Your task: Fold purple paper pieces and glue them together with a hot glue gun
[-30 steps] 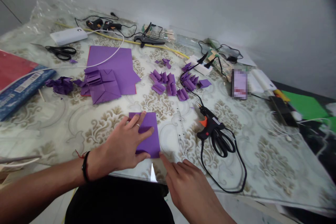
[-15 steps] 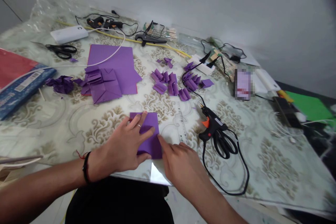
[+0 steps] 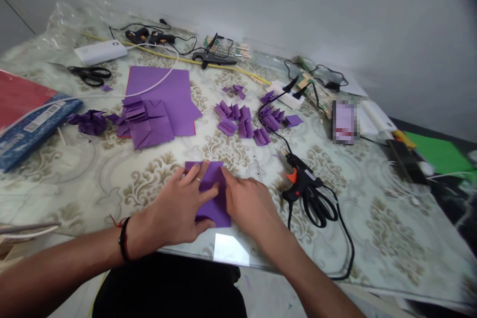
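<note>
A folded purple paper rectangle [image 3: 213, 198] lies flat near the table's front edge. My left hand [image 3: 175, 208] rests on its left side, fingers spread flat and pressing it down. My right hand [image 3: 248, 201] lies along the paper's right edge with the fingers stretched forward, the fingertips near the far right corner. Neither hand lifts the paper off the table.
A black glue gun [image 3: 300, 179] and black scissors [image 3: 316, 203] with a cord lie just right of my right hand. A clear ruler [image 3: 257, 166], several folded purple pieces [image 3: 242, 121], purple sheets [image 3: 160, 99], second scissors [image 3: 89, 74], a power bank [image 3: 100, 51] and a phone [image 3: 345, 121] sit farther back.
My right hand has come up from the table's front edge and slid forward along the right edge of the purple paper. The left hand has stayed pressed on the paper.
</note>
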`<state>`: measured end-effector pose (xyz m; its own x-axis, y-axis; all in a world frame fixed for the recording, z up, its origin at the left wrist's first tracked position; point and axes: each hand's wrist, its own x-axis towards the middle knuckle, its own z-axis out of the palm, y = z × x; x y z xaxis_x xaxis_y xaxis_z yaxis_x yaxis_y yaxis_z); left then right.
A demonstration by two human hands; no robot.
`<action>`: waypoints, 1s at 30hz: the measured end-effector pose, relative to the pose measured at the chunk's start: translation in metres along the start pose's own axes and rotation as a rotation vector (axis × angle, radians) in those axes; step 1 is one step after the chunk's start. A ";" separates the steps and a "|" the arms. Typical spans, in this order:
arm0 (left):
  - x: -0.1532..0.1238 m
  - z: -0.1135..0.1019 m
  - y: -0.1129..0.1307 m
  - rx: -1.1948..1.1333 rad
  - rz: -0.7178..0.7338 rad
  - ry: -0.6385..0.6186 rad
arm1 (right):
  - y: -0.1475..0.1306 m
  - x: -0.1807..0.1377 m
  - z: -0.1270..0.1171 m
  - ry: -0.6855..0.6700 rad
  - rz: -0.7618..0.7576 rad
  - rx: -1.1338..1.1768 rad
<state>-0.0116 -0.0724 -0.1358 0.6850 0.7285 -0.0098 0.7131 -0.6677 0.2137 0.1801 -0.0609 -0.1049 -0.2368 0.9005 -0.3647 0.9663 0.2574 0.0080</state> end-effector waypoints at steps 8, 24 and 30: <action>0.000 -0.001 0.000 -0.005 -0.002 -0.008 | 0.002 0.002 -0.002 -0.003 0.009 -0.012; 0.000 -0.002 0.000 0.025 -0.003 -0.005 | 0.013 -0.058 0.013 -0.068 -0.204 -0.025; 0.001 0.000 -0.001 0.010 0.002 -0.003 | 0.019 -0.081 0.030 0.009 -0.299 -0.047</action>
<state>-0.0120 -0.0709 -0.1362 0.6867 0.7268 -0.0127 0.7133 -0.6704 0.2043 0.2206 -0.1401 -0.1034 -0.5111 0.7857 -0.3487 0.8480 0.5271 -0.0553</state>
